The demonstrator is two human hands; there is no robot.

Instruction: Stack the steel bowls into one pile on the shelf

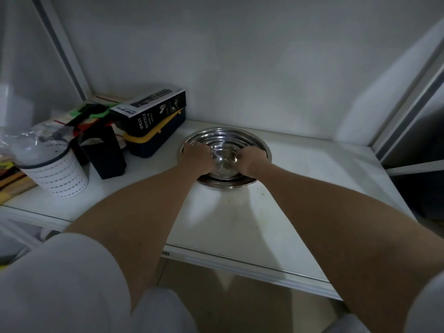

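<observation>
Several steel bowls [224,138] sit nested in one pile on the white shelf [300,188], near its back wall. My left hand [197,156] rests on the pile's left side, fingers curled over a bowl rim. My right hand [252,158] grips the right side the same way. Both hands hold an inner bowl [224,162] whose shiny bottom shows between them. My forearms hide the near rims of the pile.
A black spray-bottle box [153,111] lies on a navy case with a yellow handle [156,138] left of the bowls. Further left stand a black holder [105,155] and a white perforated cup [55,169]. The cabinet's right wall [403,121] is close by.
</observation>
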